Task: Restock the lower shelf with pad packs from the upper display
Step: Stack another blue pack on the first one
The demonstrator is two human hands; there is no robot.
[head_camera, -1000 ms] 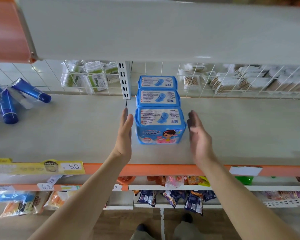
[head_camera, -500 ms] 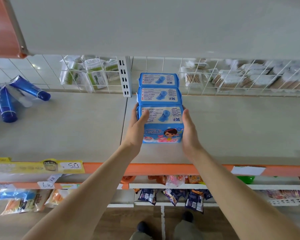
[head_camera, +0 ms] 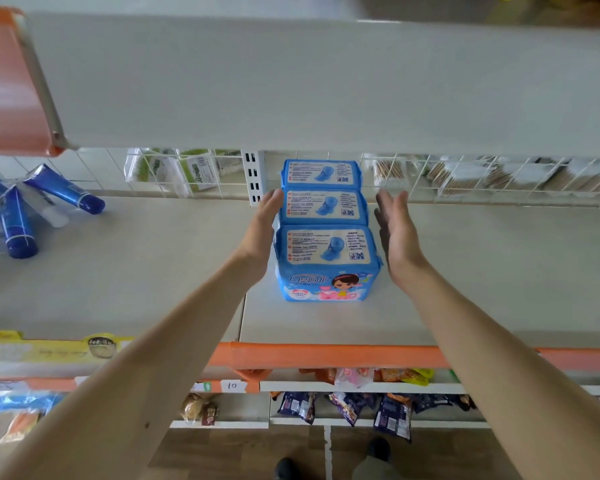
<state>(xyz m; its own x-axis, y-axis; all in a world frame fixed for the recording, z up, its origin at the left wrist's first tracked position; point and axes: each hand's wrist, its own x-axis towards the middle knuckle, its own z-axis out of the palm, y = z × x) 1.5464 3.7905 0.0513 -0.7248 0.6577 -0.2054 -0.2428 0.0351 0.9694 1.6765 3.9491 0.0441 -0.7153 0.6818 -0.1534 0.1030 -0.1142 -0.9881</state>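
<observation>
I have my left hand [head_camera: 262, 230] touching the middle of three pad packs [head_camera: 324, 230] rowed on the shelf [head_camera: 153, 271], right hand [head_camera: 395, 233] just beside, fingers straight; next, squeeze and lift.

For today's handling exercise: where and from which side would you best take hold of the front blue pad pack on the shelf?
Probably by its two short side faces, one hand from each side. The front pad pack stands upright, a second pack touching behind, leaving the sides free. The left hand and right hand already flank the row, fingers straight.
</observation>
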